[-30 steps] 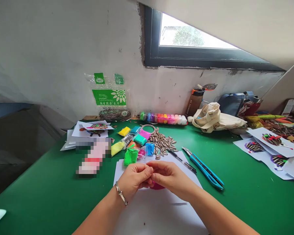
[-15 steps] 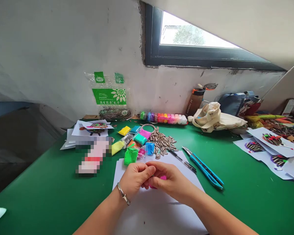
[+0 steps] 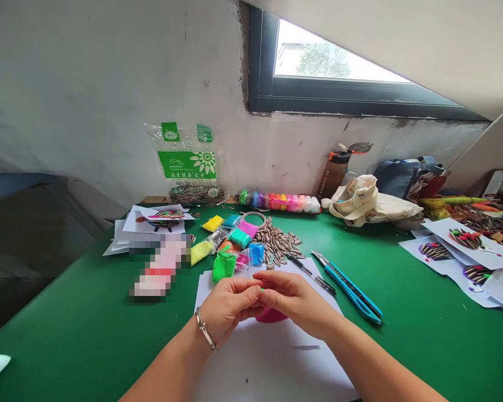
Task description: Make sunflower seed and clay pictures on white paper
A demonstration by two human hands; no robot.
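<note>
Hands: I see the left hand (image 3: 230, 306) and right hand (image 3: 295, 301) together, thumbs and fingertips closed on one tiny bright-green lump (image 3: 262, 290); the fingers underneath are hidden from me.
Green lump, place: between the thumb tips, above the smooth white paper sheets (image 3: 251, 365) on the green worktop (image 3: 67, 312).
Green lump, handling: I judge it very light and soft, like modelling clay, easily dented, perhaps slightly tacky; I would take it by its sides, pressing lightly.
Green lump, look: only a vivid speck shows, close in colour to the shiny bright-green plastic packet (image 3: 224, 267) just beyond the hands; I cannot make out its full shape.
Pink shape: a deep-pink, curved-edged piece (image 3: 271, 316) shows below the hands, partly covered; I cannot tell whether they touch it.
Beyond the paper: a loose pile of striped seeds (image 3: 279, 245).
</note>
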